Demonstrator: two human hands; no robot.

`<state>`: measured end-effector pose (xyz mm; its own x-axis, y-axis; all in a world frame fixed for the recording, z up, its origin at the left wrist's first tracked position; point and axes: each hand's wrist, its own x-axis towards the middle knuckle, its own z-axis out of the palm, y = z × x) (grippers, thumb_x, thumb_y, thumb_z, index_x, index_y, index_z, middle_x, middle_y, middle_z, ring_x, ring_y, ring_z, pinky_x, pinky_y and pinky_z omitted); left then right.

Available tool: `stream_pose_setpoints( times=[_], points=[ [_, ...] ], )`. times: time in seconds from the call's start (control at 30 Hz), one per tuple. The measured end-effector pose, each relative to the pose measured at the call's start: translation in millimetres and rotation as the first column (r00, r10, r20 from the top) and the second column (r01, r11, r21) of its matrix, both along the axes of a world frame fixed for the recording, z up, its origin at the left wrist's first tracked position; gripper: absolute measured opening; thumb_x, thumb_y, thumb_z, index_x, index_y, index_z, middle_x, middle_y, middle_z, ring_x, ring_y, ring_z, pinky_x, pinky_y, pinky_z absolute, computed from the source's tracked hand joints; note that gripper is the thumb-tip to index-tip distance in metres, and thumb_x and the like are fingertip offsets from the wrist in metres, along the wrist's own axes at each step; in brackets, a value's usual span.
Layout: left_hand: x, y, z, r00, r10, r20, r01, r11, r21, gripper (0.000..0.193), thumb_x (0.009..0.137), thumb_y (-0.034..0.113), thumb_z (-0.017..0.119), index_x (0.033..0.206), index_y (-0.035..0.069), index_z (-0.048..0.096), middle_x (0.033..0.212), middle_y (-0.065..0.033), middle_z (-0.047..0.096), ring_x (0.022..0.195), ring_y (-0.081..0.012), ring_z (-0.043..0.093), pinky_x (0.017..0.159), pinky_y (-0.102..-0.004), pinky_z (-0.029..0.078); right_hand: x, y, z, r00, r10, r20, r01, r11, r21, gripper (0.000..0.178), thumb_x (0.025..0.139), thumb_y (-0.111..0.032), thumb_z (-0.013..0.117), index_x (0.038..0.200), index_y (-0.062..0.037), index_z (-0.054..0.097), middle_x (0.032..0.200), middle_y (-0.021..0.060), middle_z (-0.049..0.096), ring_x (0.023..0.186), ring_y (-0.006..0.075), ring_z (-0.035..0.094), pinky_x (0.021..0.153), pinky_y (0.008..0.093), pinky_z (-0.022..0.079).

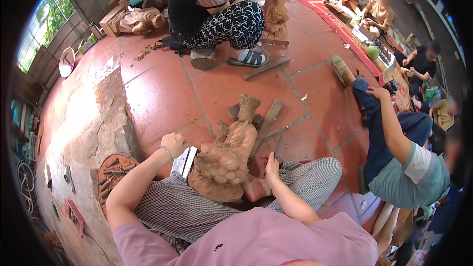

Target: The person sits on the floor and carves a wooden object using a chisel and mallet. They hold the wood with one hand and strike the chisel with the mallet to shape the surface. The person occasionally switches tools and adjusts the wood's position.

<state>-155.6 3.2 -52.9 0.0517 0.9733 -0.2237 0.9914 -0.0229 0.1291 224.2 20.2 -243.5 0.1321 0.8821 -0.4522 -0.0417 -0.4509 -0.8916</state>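
Observation:
A carved wooden statue of a seated figure (227, 157) leans between my crossed legs, its rounded, knobbly base toward me and its head away. My left hand (173, 145), with a bracelet at the wrist, is closed to the left of the statue; what it holds, if anything, is hidden. Just below that hand lies a white, flat, paper-like thing (184, 162) with a dark edge. To the statue's right, apart from it, my right hand (271, 168) has its fingers curled beside a small brown piece; I cannot make out whether it grips anything.
A round tray of chisel-like tools (116, 171) is at my left. Wooden strips (266, 127) lie by the statue and farther off (266, 68). A person in jeans (389, 128) sits close on my right. Ahead, another person (217, 10) works at an upright carving (276, 12).

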Motion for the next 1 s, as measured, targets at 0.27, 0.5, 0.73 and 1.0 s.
stream_pose_setpoints(
  times=[0.27,0.5,0.73,1.0],
  points=[
    [22.2,28.4,22.7,0.997,0.049,-0.061,-0.047,0.998,0.037,0.035,0.085,0.041,0.064,0.074,0.008,0.070,0.079,-0.0175,0.068,0.078,-0.0355,0.067,0.071,-0.0446,0.053,4.2,-35.1,41.9,0.921,0.115,-0.373,-0.221,0.941,-0.256,0.059,0.104,-0.048,0.028,0.089,-0.0029,0.063,0.052,-0.0024,0.041,0.044,0.0097,0.034,0.042,0.0271,0.027],
    [-1.4,17.5,-7.0,0.982,-0.058,0.177,0.014,0.971,0.239,0.017,0.086,0.021,0.062,0.084,0.006,0.068,0.078,-0.0190,0.067,0.076,-0.0399,0.065,0.069,-0.0477,0.052,8.2,-46.2,20.3,0.931,0.193,-0.308,-0.245,0.959,-0.140,0.049,0.101,-0.035,0.032,0.093,0.0005,0.065,0.054,0.0000,0.046,0.048,0.0112,0.040,0.046,0.0270,0.032],
    [5.7,6.8,50.0,0.996,0.093,0.017,-0.095,0.984,0.151,0.027,0.087,0.026,0.058,0.081,0.002,0.067,0.074,-0.0211,0.065,0.069,-0.0390,0.064,0.064,-0.0484,0.051,5.1,-41.7,-8.1,0.943,0.241,-0.229,-0.274,0.954,-0.124,0.047,0.098,-0.031,0.033,0.088,0.0018,0.066,0.056,0.0027,0.050,0.051,0.0130,0.043,0.052,0.0287,0.036],
    [6.6,-53.8,20.6,0.997,-0.053,0.047,0.059,0.986,-0.157,0.039,0.092,0.039,0.054,0.098,0.003,0.067,0.096,-0.0240,0.067,0.088,-0.0413,0.065,0.079,-0.0466,0.051,-7.4,-30.0,0.7,0.963,0.206,-0.173,-0.230,0.964,-0.134,0.042,0.097,-0.028,0.036,0.087,-0.0008,0.065,0.057,0.0049,0.055,0.044,0.0141,0.047,0.037,0.0272,0.035]
  ],
)
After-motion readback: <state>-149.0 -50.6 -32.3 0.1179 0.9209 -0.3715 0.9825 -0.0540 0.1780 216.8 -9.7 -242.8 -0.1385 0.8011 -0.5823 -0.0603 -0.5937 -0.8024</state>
